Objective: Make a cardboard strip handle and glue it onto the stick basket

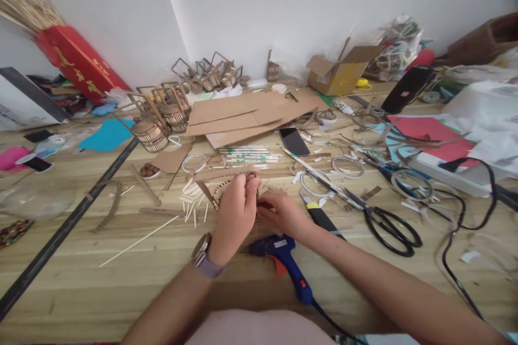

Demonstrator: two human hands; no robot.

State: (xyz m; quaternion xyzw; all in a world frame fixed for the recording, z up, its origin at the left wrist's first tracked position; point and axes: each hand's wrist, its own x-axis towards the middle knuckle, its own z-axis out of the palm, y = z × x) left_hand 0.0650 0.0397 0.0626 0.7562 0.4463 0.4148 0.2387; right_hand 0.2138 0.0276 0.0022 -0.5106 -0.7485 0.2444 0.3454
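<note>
Small round cardboard basket (222,193), ribbed sides of upright strips, stands on the wooden table, centre frame. Mostly hidden behind the left hand (237,210), which grips its top; right hand (281,211) touches its right side.

Under your hands the bench (121,291) is pale wood, grain showing, a soft matt sheen. The little basket (222,192) at your fingers (249,180) looks like ribbed brown cardboard, dull and rough. The glue gun (283,261) is blue plastic, slightly glossy. The scissors (376,215) have bright metal blades and shiny black plastic handles. The cardboard sheets (243,116) are flat, matt brown.
</note>
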